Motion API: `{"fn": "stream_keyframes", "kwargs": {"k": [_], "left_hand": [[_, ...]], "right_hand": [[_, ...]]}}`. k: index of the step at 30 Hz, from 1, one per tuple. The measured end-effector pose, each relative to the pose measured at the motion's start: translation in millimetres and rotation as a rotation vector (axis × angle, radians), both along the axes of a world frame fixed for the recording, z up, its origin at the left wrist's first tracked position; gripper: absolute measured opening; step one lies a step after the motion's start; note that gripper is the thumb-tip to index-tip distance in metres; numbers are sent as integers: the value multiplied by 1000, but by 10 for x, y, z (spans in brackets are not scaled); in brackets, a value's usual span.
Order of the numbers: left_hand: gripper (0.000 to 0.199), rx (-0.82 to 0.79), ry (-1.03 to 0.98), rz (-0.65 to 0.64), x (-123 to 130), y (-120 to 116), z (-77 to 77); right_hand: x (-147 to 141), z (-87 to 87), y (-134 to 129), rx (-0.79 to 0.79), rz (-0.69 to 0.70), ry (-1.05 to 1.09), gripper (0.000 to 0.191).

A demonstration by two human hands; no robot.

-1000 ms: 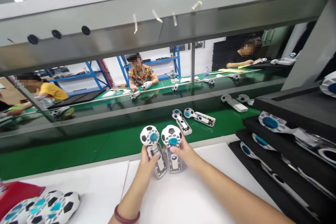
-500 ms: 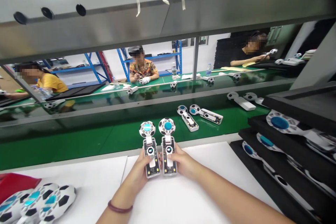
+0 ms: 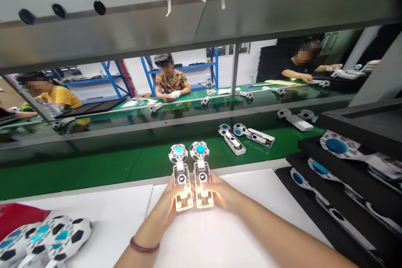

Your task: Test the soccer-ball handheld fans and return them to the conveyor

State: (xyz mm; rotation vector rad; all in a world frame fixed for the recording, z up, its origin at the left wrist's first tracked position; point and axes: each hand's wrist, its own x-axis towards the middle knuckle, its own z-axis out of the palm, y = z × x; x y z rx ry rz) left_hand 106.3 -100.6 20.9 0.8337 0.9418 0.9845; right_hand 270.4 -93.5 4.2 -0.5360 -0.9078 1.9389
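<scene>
My left hand is closed around the handle of a handheld fan with a football-patterned round head and a blue centre. Its thumb lies on the clear front of the handle. My right hand grips a matching handheld fan in the same way, thumb on the front. Both fans stand upright side by side, a narrow gap between them, above the white work surface. Yellow lights glow in both handles, and each small round display shows figures. The fingers behind the handles are mostly hidden.
Two similar fans lie on the green conveyor belt ahead, with others farther right. Black foam trays holding fans are stacked at right. Several fans lie at lower left by a red object. Co-workers sit across the belt.
The lights in both handles have come on; they were dark before. My hands keep their hold in nearly the same place. Across the belt, the right-hand co-worker's fan has come down to the belt.
</scene>
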Motion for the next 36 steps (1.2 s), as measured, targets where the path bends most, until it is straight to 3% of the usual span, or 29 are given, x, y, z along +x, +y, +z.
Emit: {"fn": "stream_keyframes", "kwargs": {"k": [11, 19, 27, 36], "left_hand": [[56, -2, 3, -7, -20, -11, 9], [57, 24, -63, 2, -41, 31, -72], [62, -8, -64, -23, -43, 26, -55], [55, 24, -71, -14, -66, 38, -128]], "right_hand": [[10, 18, 0, -52, 7, 1, 63], [4, -18, 15, -48, 5, 3, 58], [2, -45, 25, -55, 3, 14, 57], [-15, -76, 28, -47, -9, 24, 63]]}}
